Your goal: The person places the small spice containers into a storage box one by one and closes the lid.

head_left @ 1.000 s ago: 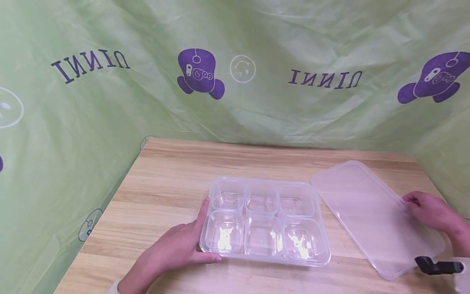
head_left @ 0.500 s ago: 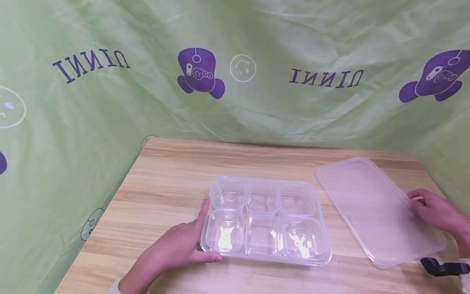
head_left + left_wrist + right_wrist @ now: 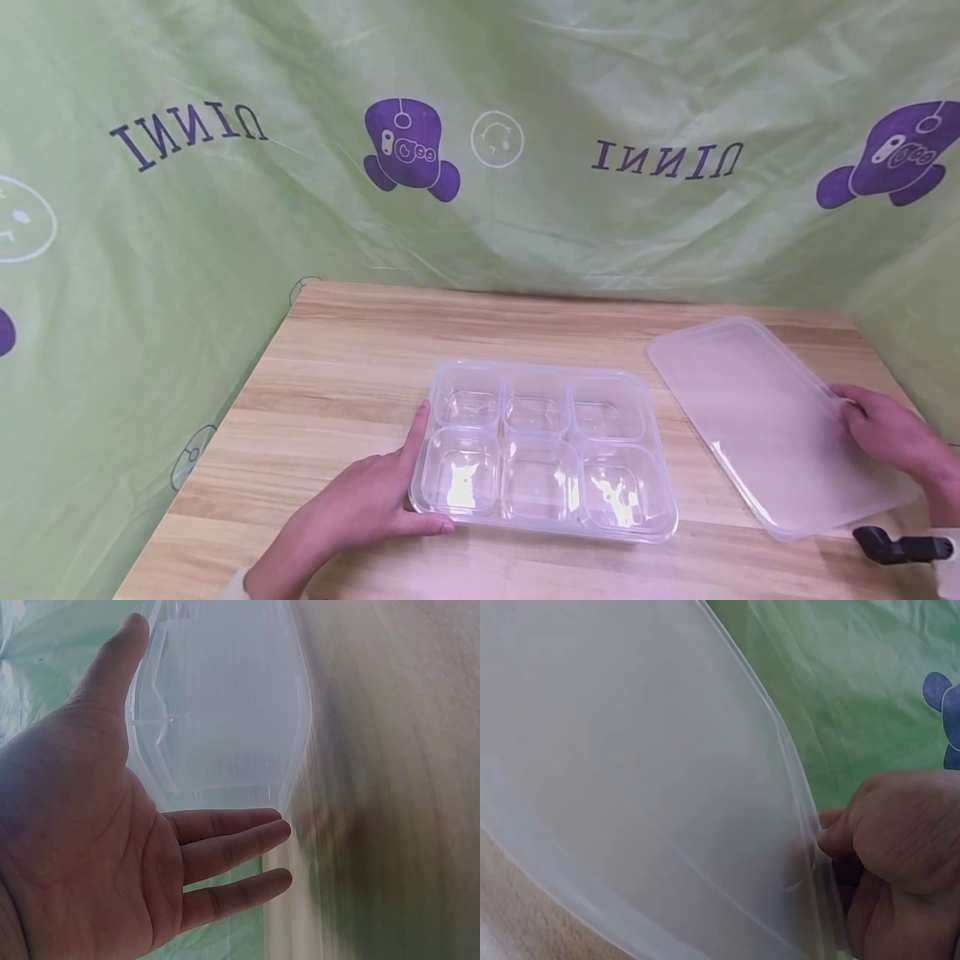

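Note:
A clear plastic container (image 3: 543, 525) with several square compartments in two rows sits on the wooden table. My left hand (image 3: 367, 500) rests against its left end, thumb at the near corner and index finger along the side. In the left wrist view, that hand's fingers (image 3: 232, 855) are straight and spread beside the container wall (image 3: 225, 697). To the right, my right hand (image 3: 888, 429) pinches the long right edge of a frosted flat lid (image 3: 780, 433). The right wrist view has the thumb on the rim of the lid (image 3: 667, 750); some fingers are hidden behind it.
The wooden table (image 3: 360, 333) reaches back to a green printed curtain (image 3: 555, 242), which also hangs along both sides. A black strap piece (image 3: 900, 546) sticks out from the right wrist.
The lid has shifted a little to the right and away from me, its near corner rising in view. My right hand has moved slightly with it. Left hand and container have stayed put.

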`<state>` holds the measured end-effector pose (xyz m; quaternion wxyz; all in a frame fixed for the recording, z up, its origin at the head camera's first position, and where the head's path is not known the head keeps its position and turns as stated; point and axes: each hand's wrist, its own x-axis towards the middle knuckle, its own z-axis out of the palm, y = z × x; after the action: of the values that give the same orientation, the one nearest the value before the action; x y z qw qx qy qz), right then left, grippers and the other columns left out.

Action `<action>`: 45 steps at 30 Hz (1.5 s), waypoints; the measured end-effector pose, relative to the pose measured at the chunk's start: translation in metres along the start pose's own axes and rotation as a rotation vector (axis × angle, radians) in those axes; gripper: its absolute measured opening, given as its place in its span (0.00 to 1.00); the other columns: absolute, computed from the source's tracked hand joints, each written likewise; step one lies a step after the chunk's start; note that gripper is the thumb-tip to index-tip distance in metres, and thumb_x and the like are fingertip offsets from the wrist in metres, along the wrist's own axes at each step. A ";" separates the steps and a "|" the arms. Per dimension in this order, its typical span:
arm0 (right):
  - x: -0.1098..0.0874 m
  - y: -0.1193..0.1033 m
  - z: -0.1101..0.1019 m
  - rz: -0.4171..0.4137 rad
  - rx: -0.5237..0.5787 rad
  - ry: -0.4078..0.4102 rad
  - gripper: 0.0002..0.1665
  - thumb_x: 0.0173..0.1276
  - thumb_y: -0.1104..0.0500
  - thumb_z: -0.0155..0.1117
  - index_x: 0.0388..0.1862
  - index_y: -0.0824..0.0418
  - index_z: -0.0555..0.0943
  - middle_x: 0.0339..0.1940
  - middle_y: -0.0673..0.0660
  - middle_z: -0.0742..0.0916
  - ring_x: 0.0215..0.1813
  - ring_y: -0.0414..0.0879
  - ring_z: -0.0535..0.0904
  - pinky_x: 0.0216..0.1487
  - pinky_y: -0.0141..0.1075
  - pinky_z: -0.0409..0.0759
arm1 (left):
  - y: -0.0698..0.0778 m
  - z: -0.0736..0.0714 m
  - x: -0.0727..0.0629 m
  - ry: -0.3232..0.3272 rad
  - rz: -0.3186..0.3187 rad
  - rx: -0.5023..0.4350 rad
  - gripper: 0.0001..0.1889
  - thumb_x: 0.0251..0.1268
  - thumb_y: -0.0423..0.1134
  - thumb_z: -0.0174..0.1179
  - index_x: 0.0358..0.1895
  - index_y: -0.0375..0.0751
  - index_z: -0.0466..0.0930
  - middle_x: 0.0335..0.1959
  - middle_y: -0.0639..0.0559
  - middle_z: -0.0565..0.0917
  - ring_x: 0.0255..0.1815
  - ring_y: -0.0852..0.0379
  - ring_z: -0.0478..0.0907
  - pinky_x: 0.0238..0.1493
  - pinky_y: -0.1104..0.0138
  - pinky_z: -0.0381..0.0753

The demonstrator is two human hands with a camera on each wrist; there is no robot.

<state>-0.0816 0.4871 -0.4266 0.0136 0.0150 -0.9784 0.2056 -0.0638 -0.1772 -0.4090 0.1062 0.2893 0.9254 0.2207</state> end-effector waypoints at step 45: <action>0.002 -0.029 -0.025 0.016 0.132 0.059 0.22 0.83 0.66 0.42 0.66 0.81 0.68 0.27 0.52 0.75 0.29 0.36 0.70 0.27 0.33 0.67 | 0.002 -0.033 -0.003 -0.006 0.068 0.098 0.66 0.51 0.78 0.63 0.84 0.39 0.45 0.50 0.46 0.88 0.44 0.57 0.83 0.50 0.53 0.83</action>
<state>-0.0821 0.4708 -0.3921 0.0400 0.0019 -0.9620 0.2700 -0.0709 -0.1892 -0.3786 0.0871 0.3260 0.9244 0.1776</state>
